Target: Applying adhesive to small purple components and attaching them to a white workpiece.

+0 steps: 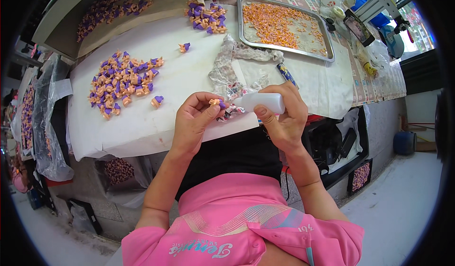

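Observation:
Between the fingertips of my left hand (193, 119) is a small purple and peach plastic figure part (218, 103). My right hand (290, 117) is wrapped round a white squeeze bottle (263, 103), tipped sideways so its nozzle end points left at the part. The nozzle tip is too small to make out, so I cannot tell whether it touches. Under and beyond my hands lies a crumpled, stained cloth (222, 69). A patterned blue tube (287, 74) rests just past my right hand.
A heap of purple and peach parts (124, 83) lies left on the white-covered table (180, 76), with a smaller pile (206, 17) farther back. A metal tray (286, 48) of small orange pieces stands at the back right. A phone (359, 27) is held on a stand beyond it.

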{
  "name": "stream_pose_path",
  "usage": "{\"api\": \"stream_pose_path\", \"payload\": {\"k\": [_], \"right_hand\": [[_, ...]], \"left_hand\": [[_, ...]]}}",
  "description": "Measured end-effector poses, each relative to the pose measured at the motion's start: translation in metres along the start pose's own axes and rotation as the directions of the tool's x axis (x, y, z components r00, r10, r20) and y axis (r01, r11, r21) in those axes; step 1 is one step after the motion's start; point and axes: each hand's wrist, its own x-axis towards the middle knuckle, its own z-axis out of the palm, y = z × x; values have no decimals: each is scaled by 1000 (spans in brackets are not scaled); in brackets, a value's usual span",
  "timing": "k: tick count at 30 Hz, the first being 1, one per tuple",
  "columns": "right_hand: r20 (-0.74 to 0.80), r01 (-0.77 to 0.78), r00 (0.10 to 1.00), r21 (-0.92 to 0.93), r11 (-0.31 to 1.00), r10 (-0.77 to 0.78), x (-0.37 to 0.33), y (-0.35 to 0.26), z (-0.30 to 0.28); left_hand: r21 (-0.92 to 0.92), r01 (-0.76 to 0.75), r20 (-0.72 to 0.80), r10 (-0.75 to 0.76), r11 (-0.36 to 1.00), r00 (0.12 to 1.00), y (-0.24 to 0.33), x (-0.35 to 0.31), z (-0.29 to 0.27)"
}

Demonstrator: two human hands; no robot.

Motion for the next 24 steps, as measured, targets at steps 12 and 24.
{"api": "stream_pose_path", "payload": {"k": [12, 24], "right_hand": [[8, -7, 1000, 7, 1000, 7, -1, 0, -7], [23, 3, 1000, -7, 1000, -3, 1, 2, -8]], "left_hand": [[-7, 0, 7, 0, 1000, 1000, -3, 0, 3], [0, -9, 9, 9, 1000, 1000, -4, 1, 2]]}}
